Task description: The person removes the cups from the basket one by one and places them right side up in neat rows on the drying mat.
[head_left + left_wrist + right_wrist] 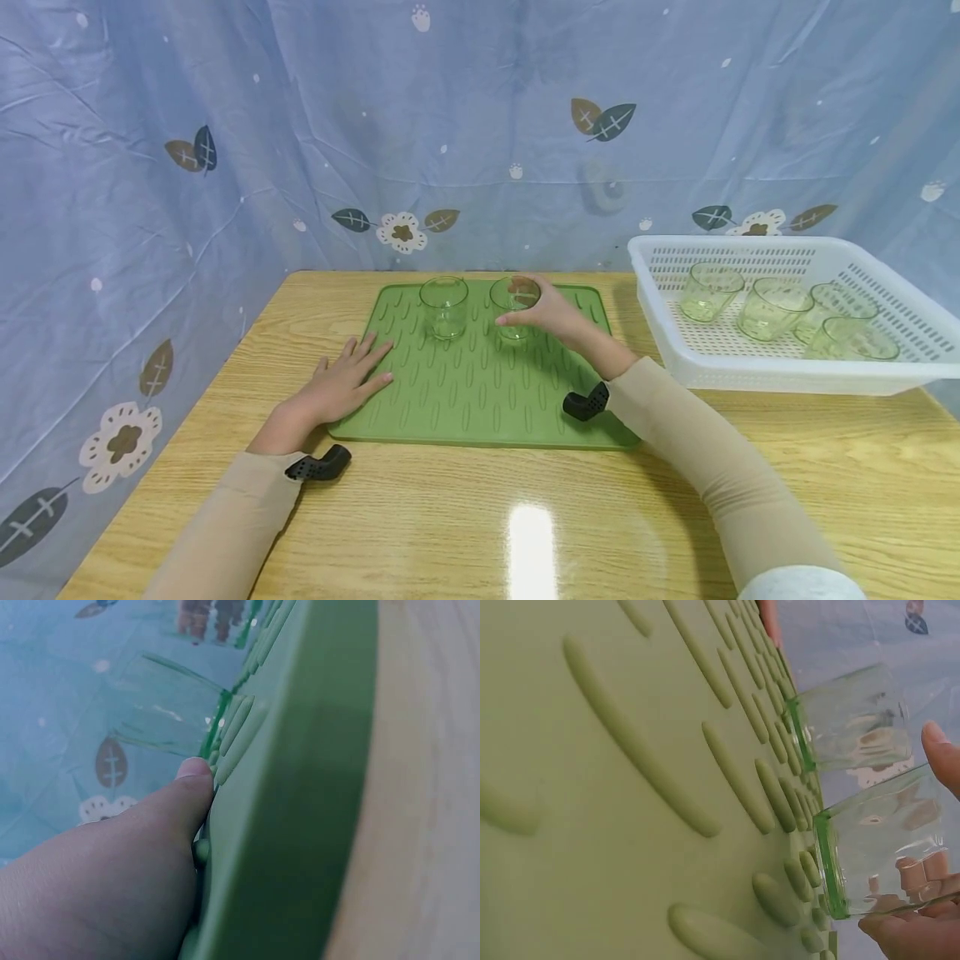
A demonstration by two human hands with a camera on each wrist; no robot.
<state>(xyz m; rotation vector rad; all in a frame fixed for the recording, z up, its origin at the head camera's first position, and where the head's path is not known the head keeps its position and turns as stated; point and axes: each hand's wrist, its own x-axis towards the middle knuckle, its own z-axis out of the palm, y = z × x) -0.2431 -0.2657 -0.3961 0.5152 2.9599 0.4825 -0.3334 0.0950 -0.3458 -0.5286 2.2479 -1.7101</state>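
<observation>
A green ridged mat (450, 400) lies on the wooden table. My left hand (341, 387) rests with spread fingers on the mat's left edge; its thumb (196, 769) shows in the left wrist view. With thumb and fingers my right hand (551, 312) grips a clear, green-tinted drinking glass (512, 321) near the back of the mat. In the right wrist view this glass (889, 840) is upright, its base right at the mat's ridges. A second similar glass (445, 308) stands upright on the mat, just left of the held one.
A white plastic basket (787, 379) with slotted walls stands at the right of the table. Several more glasses (776, 308) are inside it, some tilted. A blue patterned curtain (480, 125) hangs behind the table (420, 533).
</observation>
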